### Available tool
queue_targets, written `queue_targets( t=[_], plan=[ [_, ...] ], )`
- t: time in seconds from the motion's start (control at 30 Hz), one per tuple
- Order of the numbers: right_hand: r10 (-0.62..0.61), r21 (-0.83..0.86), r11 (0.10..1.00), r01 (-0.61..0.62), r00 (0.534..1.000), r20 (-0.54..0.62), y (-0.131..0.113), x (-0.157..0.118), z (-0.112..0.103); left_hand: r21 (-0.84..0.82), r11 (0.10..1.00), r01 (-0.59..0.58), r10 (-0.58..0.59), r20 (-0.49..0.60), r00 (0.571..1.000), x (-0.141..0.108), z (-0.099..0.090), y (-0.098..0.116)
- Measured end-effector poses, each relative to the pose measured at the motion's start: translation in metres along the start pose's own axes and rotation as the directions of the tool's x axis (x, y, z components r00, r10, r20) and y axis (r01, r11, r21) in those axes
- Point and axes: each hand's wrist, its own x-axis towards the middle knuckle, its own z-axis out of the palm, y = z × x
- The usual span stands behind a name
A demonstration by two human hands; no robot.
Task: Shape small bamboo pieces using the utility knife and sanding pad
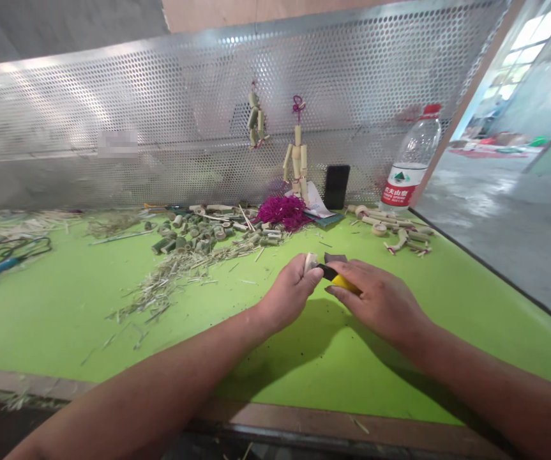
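In the head view, my left hand [290,291] is closed on a short, pale bamboo piece [310,260], held above the green tabletop. My right hand [380,294] grips a yellow and black tool [347,283] that looks like a utility knife. The tool's black end meets the bamboo piece near my left thumb. Just beyond my right fingertips shows a dark grey flat piece [335,257]; I cannot tell whether it belongs to the tool. Most of the tool is hidden by my right hand.
Cut bamboo pieces [193,233] and shavings [160,287] lie left of centre, beside purple cord [282,212]. A jointed bamboo figure [297,160], a black phone-like slab [336,186] and a plastic bottle [409,163] stand along the perforated metal panel [174,121]. Bamboo parts [390,223] lie right.
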Motion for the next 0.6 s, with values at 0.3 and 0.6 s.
queue_targets(
  t=[0.3, 0.6],
  plan=[
    [0.014, 0.058, 0.998, -0.013, 1.000, -0.018, 0.0009, 0.0005, 0.0010, -0.064, 0.998, 0.019, -0.018, 0.012, 1.000, -0.0009, 0.0014, -0.0020],
    [0.016, 0.177, 0.984, -0.025, 0.999, 0.048, 0.0022, 0.0026, 0.0008, -0.121, 0.991, -0.056, 0.067, 0.089, 0.994, -0.0003, -0.0004, -0.0045]
  ],
)
